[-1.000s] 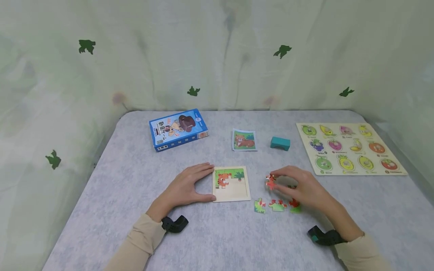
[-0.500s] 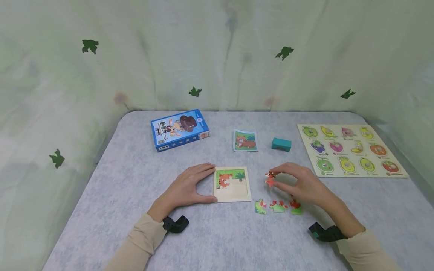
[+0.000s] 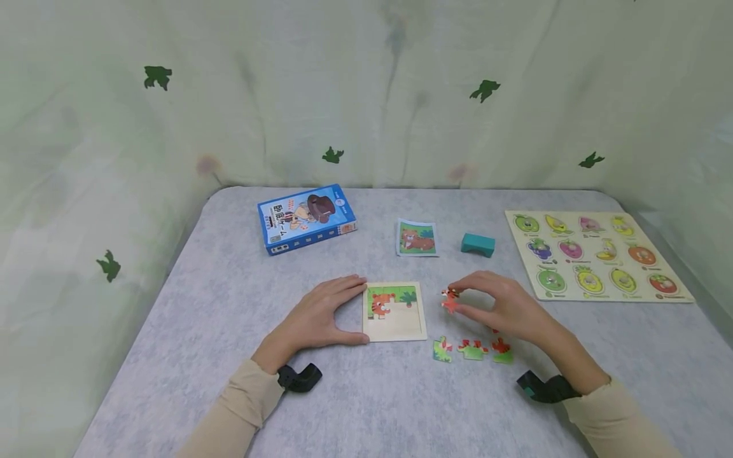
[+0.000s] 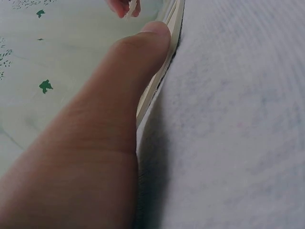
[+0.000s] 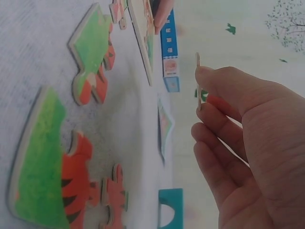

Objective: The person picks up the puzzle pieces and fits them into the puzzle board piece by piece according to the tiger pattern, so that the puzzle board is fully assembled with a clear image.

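Observation:
My left hand point(image 3: 323, 312) rests at the left side of a square wooden puzzle tray point(image 3: 395, 329), its thumb touching the near corner and its fingers the far corner. Part of an orange tiger picture with green fills the tray's upper portion; bare wood shows below. Right of the tray, my right hand point(image 3: 504, 308) pinches an orange puzzle piece point(image 3: 449, 300) between thumb and fingers, above the table. In the right wrist view this piece is seen edge-on. Several loose puzzle pieces point(image 3: 472, 350) lie in front of the right hand, one largely hidden by it in the head view.
Beyond the tray lie a blue game box point(image 3: 307, 219), a small bear picture point(image 3: 417, 238) and a teal arch block point(image 3: 478, 244). A fruit peg board point(image 3: 598, 256) occupies the table's right side. Pale curtains enclose the table's back and sides.
My right hand has moved slightly left and away from me with the orange puzzle piece, closer to the tray. The left hand stays beside the tray.

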`<state>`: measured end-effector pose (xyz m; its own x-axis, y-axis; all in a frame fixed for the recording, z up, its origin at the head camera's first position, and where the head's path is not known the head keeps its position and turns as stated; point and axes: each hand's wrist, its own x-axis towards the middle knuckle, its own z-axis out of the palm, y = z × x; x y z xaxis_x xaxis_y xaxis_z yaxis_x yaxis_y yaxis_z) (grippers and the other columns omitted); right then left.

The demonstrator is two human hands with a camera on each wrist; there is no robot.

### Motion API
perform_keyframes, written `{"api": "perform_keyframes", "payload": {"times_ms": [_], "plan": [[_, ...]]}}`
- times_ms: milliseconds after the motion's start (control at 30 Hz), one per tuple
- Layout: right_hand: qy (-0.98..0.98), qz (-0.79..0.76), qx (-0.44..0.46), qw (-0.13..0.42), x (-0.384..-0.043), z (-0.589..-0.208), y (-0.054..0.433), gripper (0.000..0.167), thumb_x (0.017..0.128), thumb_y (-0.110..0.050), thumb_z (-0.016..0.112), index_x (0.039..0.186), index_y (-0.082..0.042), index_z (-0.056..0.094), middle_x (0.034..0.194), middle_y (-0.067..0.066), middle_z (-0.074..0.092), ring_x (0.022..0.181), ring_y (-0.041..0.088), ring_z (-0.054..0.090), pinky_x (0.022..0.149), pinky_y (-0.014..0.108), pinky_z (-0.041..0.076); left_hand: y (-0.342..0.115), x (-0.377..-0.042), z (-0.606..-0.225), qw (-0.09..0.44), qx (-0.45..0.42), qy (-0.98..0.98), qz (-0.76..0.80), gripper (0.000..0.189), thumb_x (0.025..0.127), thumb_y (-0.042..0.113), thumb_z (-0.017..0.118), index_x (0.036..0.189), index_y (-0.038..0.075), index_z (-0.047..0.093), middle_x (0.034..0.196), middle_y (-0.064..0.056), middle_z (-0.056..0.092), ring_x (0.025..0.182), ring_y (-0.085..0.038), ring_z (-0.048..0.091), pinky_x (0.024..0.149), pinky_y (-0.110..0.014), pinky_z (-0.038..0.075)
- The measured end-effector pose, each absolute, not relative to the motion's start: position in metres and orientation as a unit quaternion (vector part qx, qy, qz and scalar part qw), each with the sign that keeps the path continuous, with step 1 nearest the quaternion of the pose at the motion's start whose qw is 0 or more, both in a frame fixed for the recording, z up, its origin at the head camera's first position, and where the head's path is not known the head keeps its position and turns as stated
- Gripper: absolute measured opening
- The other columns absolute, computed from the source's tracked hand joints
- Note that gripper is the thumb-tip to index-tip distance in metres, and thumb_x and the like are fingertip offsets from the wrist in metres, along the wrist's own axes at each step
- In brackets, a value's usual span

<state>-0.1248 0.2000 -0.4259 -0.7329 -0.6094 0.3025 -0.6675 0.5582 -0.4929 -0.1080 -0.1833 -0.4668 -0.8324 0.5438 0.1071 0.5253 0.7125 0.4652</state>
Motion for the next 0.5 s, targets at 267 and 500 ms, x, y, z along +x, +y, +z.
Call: {"api": "perform_keyframes", "payload": {"times_ms": [267,500], "plan": [[-0.873,0.302,0.380,0.048,-0.128,-0.421,0.194,0.036,0.086,-0.017,0.086,0.120,-0.016,0.075,0.116,-0.008,0.074,0.109,0.012,0.067,0.090,0.039,0.060,-0.183,-0.107,-0.467,0.017,0.289,0.926,0.242,0.104,0.075,0.072,0.079,0.157,0.016,0.046,0.163,0.001,0.042,0.152,-0.023,0.037,0.123,-0.053,0.034],[-0.873,0.303,0.381,0.038,-0.130,-0.418,0.189,0.036,0.087,-0.019,0.085,0.121,-0.015,0.075,0.116,-0.008,0.074,0.110,0.013,0.068,0.090,0.045,0.061,-0.183,-0.107,-0.468,0.013,0.292,0.926,0.239,0.106,0.074,0.073,0.079,0.157,0.016,0.047,0.163,0.000,0.043,0.152,-0.024,0.037,0.122,-0.052,0.034]]}}
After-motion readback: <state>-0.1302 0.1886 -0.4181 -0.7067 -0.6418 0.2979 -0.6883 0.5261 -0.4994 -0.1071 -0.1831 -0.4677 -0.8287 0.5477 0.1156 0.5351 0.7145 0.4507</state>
